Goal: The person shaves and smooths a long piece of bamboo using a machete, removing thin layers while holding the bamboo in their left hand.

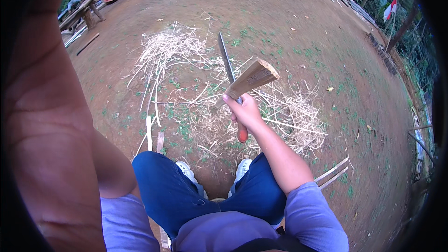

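My right hand (pixel 245 112) is closed around the handle of a machete (pixel 226 56), whose dark blade points up and away and whose orange handle end sticks out below the fist. The same hand pinches a wedge-shaped piece of split bamboo or wood (pixel 254 78) under the thumb, crossing the blade near the handle and widening toward the upper right. Very close to the camera, my left hand (pixel 51 149) fills the left side with its creased palm side showing. Its fingers run out of the picture, so their pose is hidden.
Pale shavings lie in heaps on the dirt, one pile (pixel 170 46) ahead and another (pixel 298 123) right of my feet. Flat strips (pixel 333 172) lie beside my right leg, others (pixel 149 133) by my left knee. A wooden bench (pixel 84 11) stands far left, a flag (pixel 390 10) far right.
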Demonstrator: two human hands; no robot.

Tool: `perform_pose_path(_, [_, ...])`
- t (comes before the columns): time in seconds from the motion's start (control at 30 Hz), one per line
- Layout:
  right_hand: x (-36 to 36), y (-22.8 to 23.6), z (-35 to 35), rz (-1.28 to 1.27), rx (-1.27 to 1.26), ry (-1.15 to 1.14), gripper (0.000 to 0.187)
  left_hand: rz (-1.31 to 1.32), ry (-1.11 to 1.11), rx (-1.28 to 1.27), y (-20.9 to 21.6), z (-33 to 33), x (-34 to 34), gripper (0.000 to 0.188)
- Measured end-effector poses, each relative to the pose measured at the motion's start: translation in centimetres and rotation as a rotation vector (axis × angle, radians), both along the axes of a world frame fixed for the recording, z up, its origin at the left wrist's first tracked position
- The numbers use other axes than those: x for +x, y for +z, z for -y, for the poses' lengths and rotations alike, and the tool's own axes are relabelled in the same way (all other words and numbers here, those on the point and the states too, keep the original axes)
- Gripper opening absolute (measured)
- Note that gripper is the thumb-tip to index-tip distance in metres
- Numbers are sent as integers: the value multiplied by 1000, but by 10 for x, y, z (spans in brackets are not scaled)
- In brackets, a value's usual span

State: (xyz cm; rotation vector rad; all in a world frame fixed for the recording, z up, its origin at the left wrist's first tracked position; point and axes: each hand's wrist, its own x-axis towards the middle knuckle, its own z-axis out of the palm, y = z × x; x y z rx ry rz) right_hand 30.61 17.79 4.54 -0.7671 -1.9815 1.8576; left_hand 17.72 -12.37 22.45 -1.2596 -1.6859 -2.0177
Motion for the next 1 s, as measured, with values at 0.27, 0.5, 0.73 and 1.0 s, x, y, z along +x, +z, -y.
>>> perform_pose_path(0.27, [22,-10,-11,-21,-37,-27,38,-158,-157,-11,30,-70,32,111])
perform_pose_path(0.5, [34,-16,-22,-4,12,-80,39,-258,-330,-63,24,-156,60,114])
perform_pose_path(0.73, [6,-3,-4,-16,26,-7,37,-363,-381,-433,-57,-189,35,57])
perform_pose_path(1.0, [6,-13,-8,29,-54,-47,66,141,-262,41,-58,-167,-31,23])
